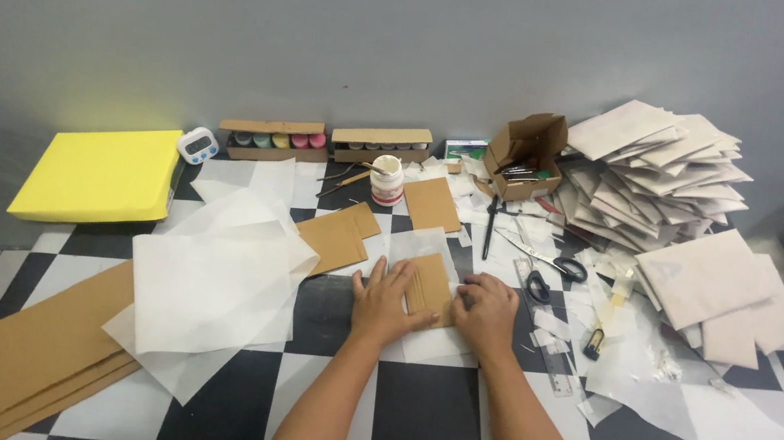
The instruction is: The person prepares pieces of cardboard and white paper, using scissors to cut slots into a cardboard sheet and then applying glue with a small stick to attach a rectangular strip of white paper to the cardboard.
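Both hands, left hand (384, 302) and right hand (487, 310), press flat and open on a small cardboard piece (429, 285) at frame centre, over translucent paper (414, 246) on the counter (418, 405). Risk: slippery paper lets the cardboard shift under uneven pressure.

Brown cardboard piece (428, 285) (black-and-white checkered table (418, 405)), yellow pad (100, 174), white paper sheets (207, 281)

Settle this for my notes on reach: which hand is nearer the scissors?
Right. The right hand lies on the small cardboard piece, just left of the scissors. The left hand presses the cardboard's other side, farther from them.
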